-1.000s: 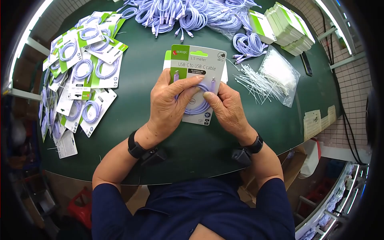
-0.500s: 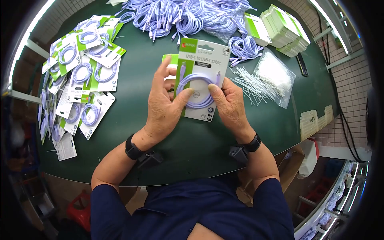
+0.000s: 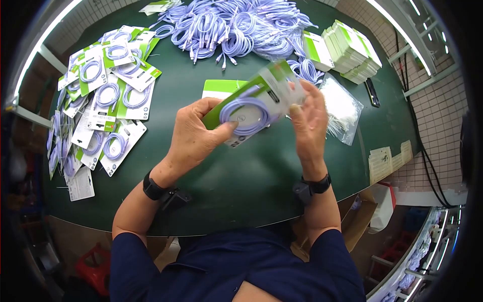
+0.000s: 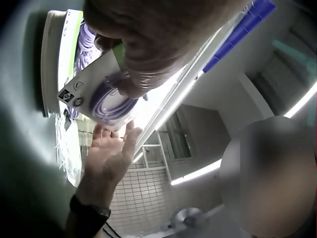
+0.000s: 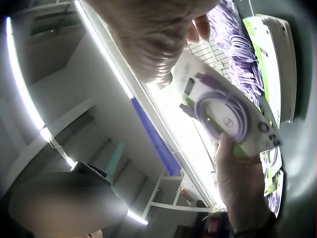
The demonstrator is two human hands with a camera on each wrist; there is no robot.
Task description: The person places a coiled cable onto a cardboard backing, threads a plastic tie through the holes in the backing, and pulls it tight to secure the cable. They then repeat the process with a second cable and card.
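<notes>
A cardboard packaging card (image 3: 241,108) with a coiled lilac USB-C cable (image 3: 245,116) on its front is held tilted above the table. My left hand (image 3: 193,128) grips the card's lower left side, thumb on the front by the coil and fingers behind. At the card's upper right end is my right hand (image 3: 312,121), fingers and thumb loosely extended. The left wrist view shows that right hand (image 4: 106,153) with its fingers spread near the card's edge. Behind the held card, a stack of green-and-white cards (image 3: 221,86) lies on the table, partly hidden.
Carded cables (image 3: 108,95) are heaped at the left. Loose lilac cables (image 3: 236,30) pile up at the back. Stacked cards (image 3: 349,50) stand back right, near a black cutter-like tool (image 3: 372,93). A clear bag of white zip ties (image 3: 342,108) lies right of the right hand.
The card has turned from upright to a clockwise tilt and moved slightly left and down. My right hand has let go and moved right, while the left hand keeps its grip.
</notes>
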